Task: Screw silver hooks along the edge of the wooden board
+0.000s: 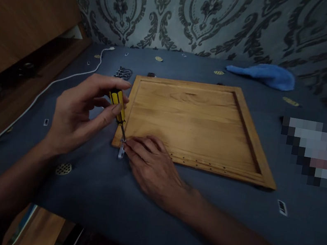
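Between the thumb and fingers of my left hand (82, 113) is a screwdriver (118, 104) with a yellow and black handle. It is tilted, its tip pointing down at the near left corner of a wooden framed board (189, 118). A small clear fitting (121, 151) sits at that corner and sticks out past the board's edge. My right hand (155, 171) rests along the near edge, its fingertips pinched against the fitting beside the screwdriver tip. Several small dark holes run along the near rail to the right of this hand.
Small metal hardware (123, 73) lies behind the board's far left corner. A blue cloth (268, 76) is at the back right. A white cable (47, 87) runs down the left side of the dark patterned tabletop (139, 227). Wooden furniture (28, 8) stands at left.
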Tool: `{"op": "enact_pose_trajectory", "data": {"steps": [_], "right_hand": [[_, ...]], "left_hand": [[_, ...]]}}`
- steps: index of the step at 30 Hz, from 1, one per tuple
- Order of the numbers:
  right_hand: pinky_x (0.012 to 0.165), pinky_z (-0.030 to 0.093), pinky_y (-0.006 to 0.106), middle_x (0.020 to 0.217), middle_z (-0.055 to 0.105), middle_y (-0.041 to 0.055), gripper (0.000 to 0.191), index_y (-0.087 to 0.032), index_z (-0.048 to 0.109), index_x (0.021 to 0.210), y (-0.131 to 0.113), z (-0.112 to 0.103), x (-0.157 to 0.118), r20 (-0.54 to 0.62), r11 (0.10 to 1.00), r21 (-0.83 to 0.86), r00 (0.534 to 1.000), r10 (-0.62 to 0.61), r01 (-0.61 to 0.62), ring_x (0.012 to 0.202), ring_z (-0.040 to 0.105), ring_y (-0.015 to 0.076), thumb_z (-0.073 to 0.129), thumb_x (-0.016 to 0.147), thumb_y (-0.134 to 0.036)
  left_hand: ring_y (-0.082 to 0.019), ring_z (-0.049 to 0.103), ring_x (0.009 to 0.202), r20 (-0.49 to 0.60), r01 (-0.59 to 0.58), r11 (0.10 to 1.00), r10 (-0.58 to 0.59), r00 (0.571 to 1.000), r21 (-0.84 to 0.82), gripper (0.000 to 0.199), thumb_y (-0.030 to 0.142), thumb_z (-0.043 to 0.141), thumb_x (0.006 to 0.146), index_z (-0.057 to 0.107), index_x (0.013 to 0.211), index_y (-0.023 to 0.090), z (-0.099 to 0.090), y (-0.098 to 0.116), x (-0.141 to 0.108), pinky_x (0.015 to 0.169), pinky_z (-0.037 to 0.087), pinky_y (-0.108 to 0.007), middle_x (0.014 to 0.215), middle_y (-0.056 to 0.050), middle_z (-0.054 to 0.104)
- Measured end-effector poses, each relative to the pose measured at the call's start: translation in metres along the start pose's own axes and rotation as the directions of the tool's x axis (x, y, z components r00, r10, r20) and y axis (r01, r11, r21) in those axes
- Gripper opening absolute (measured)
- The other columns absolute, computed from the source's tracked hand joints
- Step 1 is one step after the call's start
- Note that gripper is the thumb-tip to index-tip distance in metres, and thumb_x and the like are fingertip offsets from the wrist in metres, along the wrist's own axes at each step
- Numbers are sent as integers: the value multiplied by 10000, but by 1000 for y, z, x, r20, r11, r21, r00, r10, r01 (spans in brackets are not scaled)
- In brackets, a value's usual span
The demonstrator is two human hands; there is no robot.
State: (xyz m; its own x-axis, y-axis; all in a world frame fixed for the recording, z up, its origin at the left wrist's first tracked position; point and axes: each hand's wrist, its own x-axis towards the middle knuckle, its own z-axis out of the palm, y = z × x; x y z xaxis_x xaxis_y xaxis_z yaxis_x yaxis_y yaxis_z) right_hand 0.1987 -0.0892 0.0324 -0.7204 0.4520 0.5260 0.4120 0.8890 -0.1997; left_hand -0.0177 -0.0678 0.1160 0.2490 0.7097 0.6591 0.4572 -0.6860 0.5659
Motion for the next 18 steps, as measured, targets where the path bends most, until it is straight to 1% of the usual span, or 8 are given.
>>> {"op": "enact_pose_trajectory", "data": {"steps": [2,5,6,8,11,13,15,18], "right_hand": [[1049,498,477,1287,728,132,327,-72,683,1267,0,0,-1,4,1000,-2,1000,3,-3,1195,611,267,468,1030,-135],[1051,495,468,1273,733,127,324,-81,681,1269,0,0,-1,2,1000,3,1000,6,-6,1197,613,261,465,1035,-138],[1052,493,461,1270,734,126,322,-85,680,1272,0,-1,-1,6,1000,4,1000,8,-8,1199,613,258,465,1037,-138],[1051,493,456,1270,732,126,321,-88,676,1277,0,-1,-1,7,1000,5,1000,9,-9,1196,613,257,468,1037,-137],[1030,504,464,1256,733,135,320,-64,675,1269,0,-2,0,-9,1000,2,1000,0,0,1173,616,270,473,1029,-128],[1023,509,466,1239,737,137,316,-52,680,1254,0,-2,1,-12,1000,0,1000,-5,5,1159,618,278,477,1021,-116],[1042,501,474,1248,734,138,315,-57,681,1256,1,-2,1,4,1000,1,1000,-2,2,1173,614,280,485,1015,-107],[1059,496,497,1281,722,142,332,-88,676,1288,1,-2,1,35,1000,12,999,6,-7,1204,604,283,495,1011,-110]], "left_hand": [[-235,711,958,-8,-34,999,34,999,28,405,266,720,930,683,1320,368,1,-4,0,703,630,-385,1179,-30,728],[-245,688,897,-57,-123,988,129,990,89,446,307,806,860,707,1283,407,3,-5,0,592,608,-371,1099,-26,739],[-250,686,889,-73,-134,985,142,987,105,448,319,828,839,718,1263,413,4,-4,1,568,601,-370,1075,-25,744],[-254,702,913,-85,-103,989,112,990,102,418,328,825,846,725,1242,418,4,0,1,597,616,-384,1088,-13,752],[-245,727,965,-62,21,999,-19,998,29,408,305,799,876,707,1263,396,2,5,2,717,647,-404,1186,-8,735],[-239,735,962,-42,76,997,-76,996,-5,395,288,783,890,702,1269,364,2,6,1,752,648,-402,1174,-27,732],[-237,734,942,-37,85,996,-84,996,3,362,283,754,913,706,1265,350,2,3,1,756,646,-404,1142,-38,738],[-247,718,927,-61,2,999,1,998,41,383,332,788,883,714,1256,378,4,-3,1,681,643,-387,1134,-33,744]]}}
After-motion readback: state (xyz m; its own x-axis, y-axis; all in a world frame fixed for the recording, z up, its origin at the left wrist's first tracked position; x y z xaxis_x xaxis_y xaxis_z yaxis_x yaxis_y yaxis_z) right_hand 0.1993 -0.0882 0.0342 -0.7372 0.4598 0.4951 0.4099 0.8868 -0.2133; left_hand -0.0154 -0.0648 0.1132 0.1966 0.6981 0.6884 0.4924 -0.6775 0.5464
